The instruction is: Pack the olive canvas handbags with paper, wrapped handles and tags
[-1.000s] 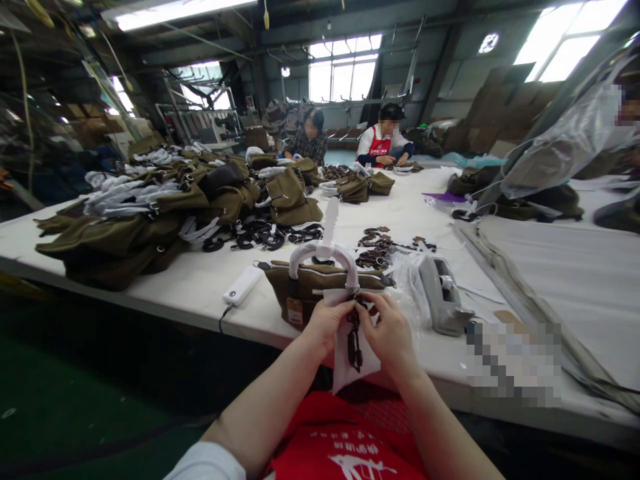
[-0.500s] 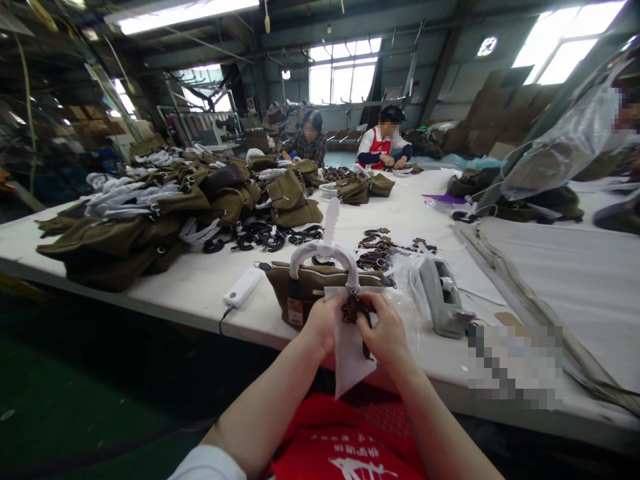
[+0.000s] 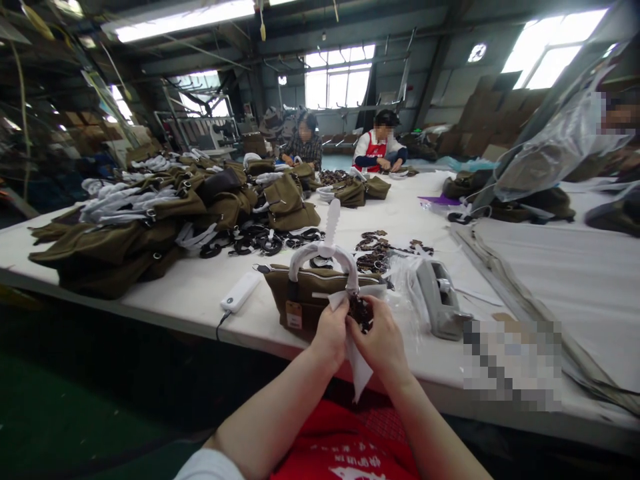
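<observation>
An olive-green handbag (image 3: 320,283) stands at the table's front edge, its handle (image 3: 300,257) wrapped in white. A tan hang tag (image 3: 294,315) shows on its front left. From the handle's right base hangs a dark brown bag charm (image 3: 359,312). My left hand (image 3: 331,330) is closed on a thin white wrapping sheet (image 3: 359,373), thumb up beside the charm. My right hand (image 3: 383,333) pinches the charm from the right, with the sheet between both hands. The hands partly hide the charm and the bag's lower right.
A heap of olive bags (image 3: 125,233) fills the table's left. Dark straps (image 3: 270,241) and more brown charms (image 3: 373,253) lie behind the bag. A white power bank (image 3: 241,291) is to the left, a grey tape dispenser (image 3: 440,300) to the right. Two co-workers (image 3: 377,150) sit across.
The white sheet has been drawn in and folded around behind the charm, and it hangs narrower. My left hand's thumb has come up beside the charm. The camera view has shifted slightly.
</observation>
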A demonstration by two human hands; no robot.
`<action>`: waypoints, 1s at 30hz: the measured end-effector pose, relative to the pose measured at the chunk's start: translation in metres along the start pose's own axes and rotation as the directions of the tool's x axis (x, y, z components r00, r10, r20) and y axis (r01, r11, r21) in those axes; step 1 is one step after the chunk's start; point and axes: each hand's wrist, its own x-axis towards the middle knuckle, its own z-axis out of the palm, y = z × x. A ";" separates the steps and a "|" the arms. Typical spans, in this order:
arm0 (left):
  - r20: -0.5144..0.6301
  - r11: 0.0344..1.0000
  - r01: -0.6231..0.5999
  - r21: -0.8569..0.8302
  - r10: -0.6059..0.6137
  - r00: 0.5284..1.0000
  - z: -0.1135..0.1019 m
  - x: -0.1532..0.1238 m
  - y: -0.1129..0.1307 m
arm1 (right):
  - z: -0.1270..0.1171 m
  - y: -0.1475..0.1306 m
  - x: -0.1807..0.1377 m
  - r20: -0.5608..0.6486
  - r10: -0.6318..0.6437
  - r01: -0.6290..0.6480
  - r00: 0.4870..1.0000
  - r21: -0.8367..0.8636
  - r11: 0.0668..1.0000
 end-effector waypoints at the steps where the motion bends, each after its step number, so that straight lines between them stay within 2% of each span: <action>1: 0.000 1.000 0.003 0.000 -0.003 1.000 0.000 0.000 0.000 | 0.001 -0.001 0.001 -0.008 -0.006 0.005 1.000 -0.005 1.000; 12: 0.042 0.996 0.080 -0.029 -0.079 0.996 0.003 0.002 0.014 | -0.004 0.002 0.008 0.034 -0.094 0.096 0.995 -0.071 0.993; 18: 0.018 0.996 -0.042 0.084 0.040 0.999 0.001 0.006 0.010 | -0.003 0.001 -0.002 0.066 -0.090 0.093 0.994 -0.044 0.995; 20: 0.027 0.996 -0.029 0.085 0.026 0.999 -0.001 0.006 0.010 | -0.007 0.005 -0.004 0.078 -0.124 0.124 0.989 0.006 0.992; 22: 0.041 0.997 0.018 0.073 -0.021 0.999 -0.003 0.007 0.011 | -0.015 0.015 -0.001 -0.031 -0.129 0.130 0.991 0.037 0.991; 24: 0.050 0.996 0.065 0.061 -0.068 0.996 -0.005 0.007 0.011 | -0.023 0.031 0.005 -0.210 -0.054 0.066 0.976 0.049 0.997; 25: 0.053 0.995 0.081 0.057 -0.084 0.995 -0.006 0.007 0.011 | -0.026 0.041 0.008 -0.252 0.005 0.016 0.968 0.081 0.997; 26: 0.056 0.995 0.088 0.054 -0.091 0.994 -0.007 0.007 0.011 | -0.027 0.049 0.012 -0.236 0.064 -0.031 0.970 0.140 0.990; 27: 0.057 0.994 0.090 0.056 -0.093 0.994 -0.008 0.008 0.011 | -0.028 0.057 0.015 -0.166 0.110 -0.072 0.980 0.220 0.973; 29: 0.053 0.994 0.090 0.063 -0.093 0.994 -0.010 0.009 0.010 | -0.025 0.067 0.019 0.025 0.132 -0.132 0.991 0.366 0.921; 30: 0.053 0.994 0.092 0.066 -0.095 0.994 -0.011 0.009 0.009 | -0.023 0.069 0.019 0.076 0.128 -0.148 0.989 0.408 0.901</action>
